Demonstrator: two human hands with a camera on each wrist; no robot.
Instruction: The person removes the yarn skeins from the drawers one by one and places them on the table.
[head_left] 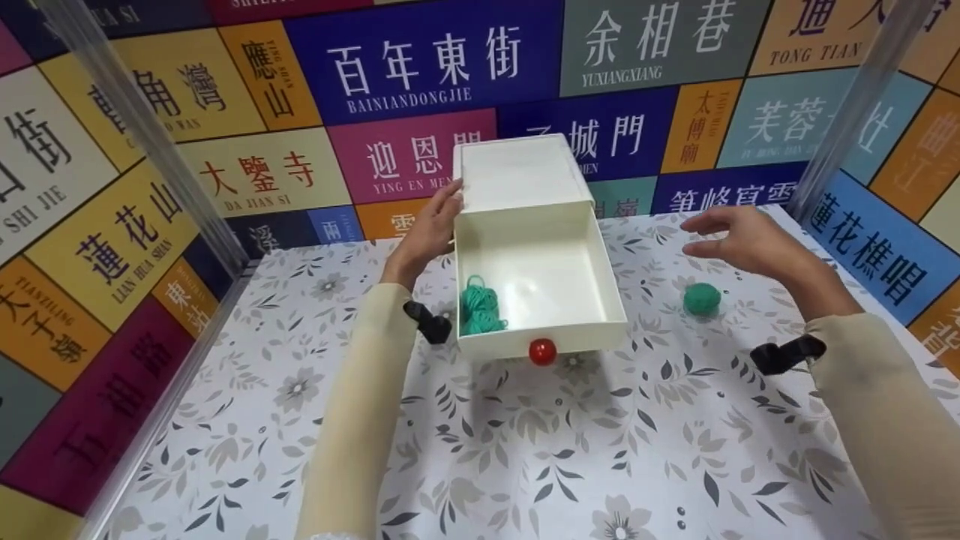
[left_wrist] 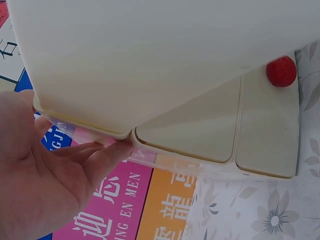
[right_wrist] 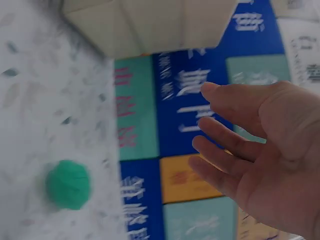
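A white box with a pulled-out drawer (head_left: 540,341) stands in the middle of the table, a round red knob (head_left: 542,352) on the drawer's front. Bundled green yarn (head_left: 482,307) lies in the drawer's front left corner. My left hand (head_left: 427,236) holds the box at its far left side; in the left wrist view, the digits of this hand (left_wrist: 60,170) meet the box's edge. To the right of the drawer, a small green ball (head_left: 702,298) lies on the cloth. My right hand (head_left: 757,240) hangs above and beyond that ball, fingers loosely extended, holding nothing.
The table wears a white cloth (head_left: 300,450) with grey leaves and flowers. Colourful panels (head_left: 420,67) with Chinese lettering rise behind and at both sides. Clear upright posts (head_left: 855,112) stand at the back corners.
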